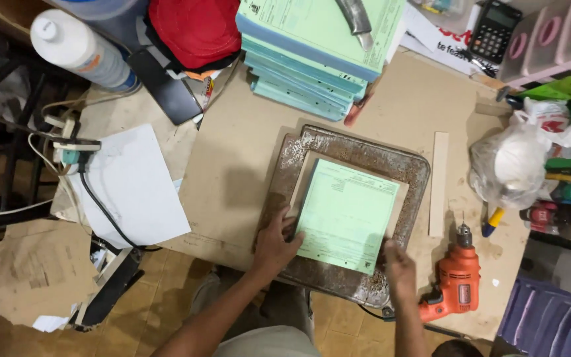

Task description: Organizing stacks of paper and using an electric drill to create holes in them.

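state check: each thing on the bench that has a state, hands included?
left hand: flat on the left edge of the green sheet stack
right hand: pressing the stack's lower right corner
green sheet stack: lying on a board atop the rusty metal plate
orange drill: lying untouched, bit fitted
green pad pile: stacked, tool resting on top
white plastic bag: knotted shut

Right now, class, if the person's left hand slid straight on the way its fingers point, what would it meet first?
The left hand points up and slightly right, fingertips already at the left edge of the green paper pad. Going on, it would probably push into that pad first, then the rusty metal tray rim beyond.
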